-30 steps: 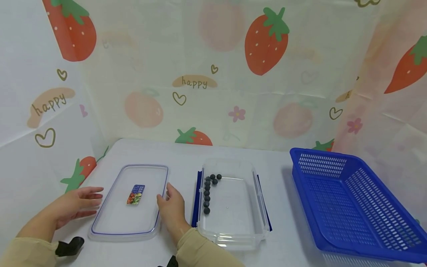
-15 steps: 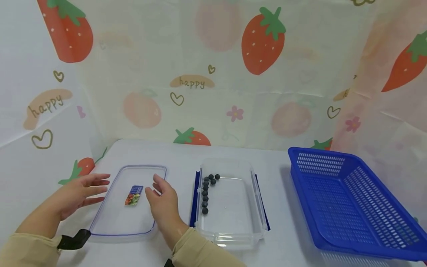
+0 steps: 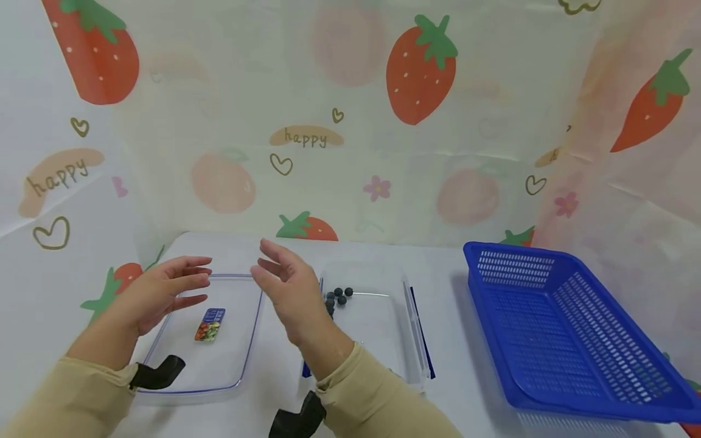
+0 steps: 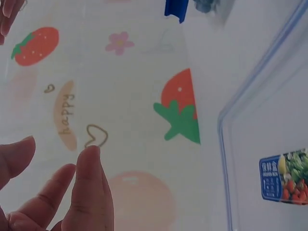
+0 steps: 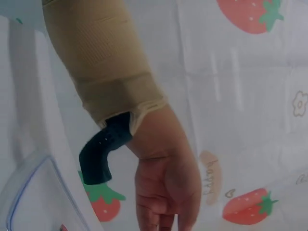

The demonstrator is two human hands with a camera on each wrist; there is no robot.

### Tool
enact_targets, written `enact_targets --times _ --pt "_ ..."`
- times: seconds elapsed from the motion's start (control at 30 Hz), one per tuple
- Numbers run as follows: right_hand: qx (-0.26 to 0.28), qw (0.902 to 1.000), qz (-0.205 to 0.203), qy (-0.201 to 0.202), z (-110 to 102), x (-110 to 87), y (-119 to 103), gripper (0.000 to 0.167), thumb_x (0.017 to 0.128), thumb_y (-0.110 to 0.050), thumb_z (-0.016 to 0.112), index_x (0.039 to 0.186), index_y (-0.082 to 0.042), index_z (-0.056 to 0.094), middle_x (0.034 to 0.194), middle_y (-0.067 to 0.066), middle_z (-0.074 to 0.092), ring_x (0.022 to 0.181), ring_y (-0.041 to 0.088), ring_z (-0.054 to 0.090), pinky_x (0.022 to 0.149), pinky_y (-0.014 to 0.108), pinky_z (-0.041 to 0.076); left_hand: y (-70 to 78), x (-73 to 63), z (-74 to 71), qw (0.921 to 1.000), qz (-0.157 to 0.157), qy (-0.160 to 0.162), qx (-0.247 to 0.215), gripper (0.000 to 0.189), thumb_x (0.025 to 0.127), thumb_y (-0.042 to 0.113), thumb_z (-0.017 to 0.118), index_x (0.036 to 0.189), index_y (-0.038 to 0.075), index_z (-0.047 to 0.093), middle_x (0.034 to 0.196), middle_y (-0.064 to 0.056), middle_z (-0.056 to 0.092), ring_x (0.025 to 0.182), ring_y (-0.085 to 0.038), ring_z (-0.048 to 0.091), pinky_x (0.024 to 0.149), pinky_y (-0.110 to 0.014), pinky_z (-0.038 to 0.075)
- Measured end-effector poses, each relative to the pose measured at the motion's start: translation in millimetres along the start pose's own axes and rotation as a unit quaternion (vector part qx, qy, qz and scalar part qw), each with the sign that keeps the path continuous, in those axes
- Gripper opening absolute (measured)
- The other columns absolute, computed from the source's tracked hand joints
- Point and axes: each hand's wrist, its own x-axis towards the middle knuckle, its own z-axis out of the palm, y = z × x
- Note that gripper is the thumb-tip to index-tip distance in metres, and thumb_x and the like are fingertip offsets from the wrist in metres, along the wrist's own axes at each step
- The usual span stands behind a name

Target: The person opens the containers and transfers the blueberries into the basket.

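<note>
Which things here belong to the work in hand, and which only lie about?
Probably the work:
clear lid, by the left hand
clear container, by the right hand
dark balls inside it

Probably just around:
blue basket
printed backdrop

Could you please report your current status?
Left hand, right hand: empty, in midair. Clear lid flat on table. Right forearm partly hiding clear box.

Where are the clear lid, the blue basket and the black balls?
Clear lid [image 3: 232,334], head view: bare flat part.
Blue basket [image 3: 564,347], head view: bare floor.
Black balls [image 3: 342,300], head view: one ball's middle.
</note>
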Motion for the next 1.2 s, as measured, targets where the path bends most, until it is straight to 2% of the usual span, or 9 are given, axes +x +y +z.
enact_targets --times 0.13,0.3,0.43,0.63,0.77,0.9,1.0,1.2 --pt "-0.003 0.9995 -0.03 -0.011 -23 5.2 -20 0.039 0.087 -0.006 0.06 0.125 -0.011 0.055 0.126 -0.003 0.054 0.113 0.018 0.052 0.098 0.033 0.042 11.0 3.8 10.4 0.9996 0.006 0.006 -0.026 0.062 0.09 0.031 0.057 0.138 0.002 0.031 0.129 -0.015 0.038 0.099 -0.006 0.054 0.086 -0.032 0.05" --pt "-0.076 0.9953 -0.057 -0.02 -55 13.1 -39 0.029 0.089 -0.009 0.058 0.118 -0.008 0.059 0.121 0.002 0.056 0.108 0.016 0.054 0.096 0.031 0.042 22.7 7.9 26.4 0.9984 0.021 0.011 -0.052 0.055 0.092 0.027 0.055 0.135 0.0 0.034 0.118 -0.006 0.046 0.096 -0.008 0.055 0.084 -0.029 0.05" --pt "-0.146 0.9872 -0.062 -0.021 -83 20.8 -47 0.024 0.089 -0.014 0.059 0.112 -0.01 0.061 0.115 0.005 0.06 0.104 0.015 0.056 0.095 0.033 0.043 30.6 13.0 44.1 0.9977 0.03 0.006 -0.061 0.053 0.091 0.025 0.056 0.134 -0.001 0.037 0.113 -0.003 0.05 0.095 -0.01 0.056 0.084 -0.029 0.051" --pt "-0.246 0.9681 -0.044 0.013 -128 31.5 -51 0.021 0.088 -0.019 0.061 0.108 -0.014 0.063 0.109 0.001 0.061 0.099 0.016 0.058 0.092 0.034 0.046 36.3 24.9 71.8 0.9975 0.037 -0.012 -0.059 0.049 0.089 0.024 0.059 0.129 -0.001 0.043 0.112 -0.009 0.053 0.097 -0.015 0.056 0.087 -0.033 0.05" --pt "-0.31 0.9496 -0.039 0.025 -157 36.7 -46 0.021 0.088 -0.021 0.061 0.108 -0.014 0.063 0.108 0.0 0.061 0.098 0.017 0.057 0.09 0.034 0.047 35.2 31.7 89.2 0.9986 0.023 -0.022 -0.043 0.045 0.089 0.021 0.059 0.128 0.001 0.046 0.116 -0.015 0.052 0.101 -0.021 0.055 0.09 -0.037 0.048" --pt "-0.364 0.9307 -0.025 0.027 -181 39.1 -37 0.021 0.088 -0.022 0.061 0.106 -0.013 0.062 0.105 0.001 0.062 0.097 0.018 0.057 0.086 0.034 0.049 30.0 36.8 106.8 0.9992 -0.005 -0.027 -0.03 0.04 0.089 0.016 0.058 0.126 0.002 0.049 0.114 -0.016 0.053 0.103 -0.024 0.056 0.09 -0.038 0.048" --pt "-0.388 0.9214 -0.014 0.023 -194 40.3 -30 0.021 0.087 -0.022 0.062 0.107 -0.013 0.062 0.104 0.002 0.062 0.097 0.018 0.058 0.085 0.035 0.05 25.0 39.6 120.3 0.9991 -0.026 -0.03 -0.015 0.036 0.09 0.013 0.057 0.124 0.004 0.051 0.111 -0.015 0.054 0.101 -0.025 0.058 0.088 -0.038 0.049" --pt "-0.399 0.9168 -0.003 0.01 -206 42.1 -21 0.022 0.086 -0.021 0.063 0.107 -0.014 0.063 0.103 0.003 0.063 0.097 0.018 0.059 0.085 0.036 0.05 16.1 44.5 144.5 0.9979 -0.059 -0.025 0.006 0.034 0.089 0.011 0.058 0.122 0.005 0.053 0.105 -0.012 0.058 0.101 -0.026 0.058 0.085 -0.037 0.051"
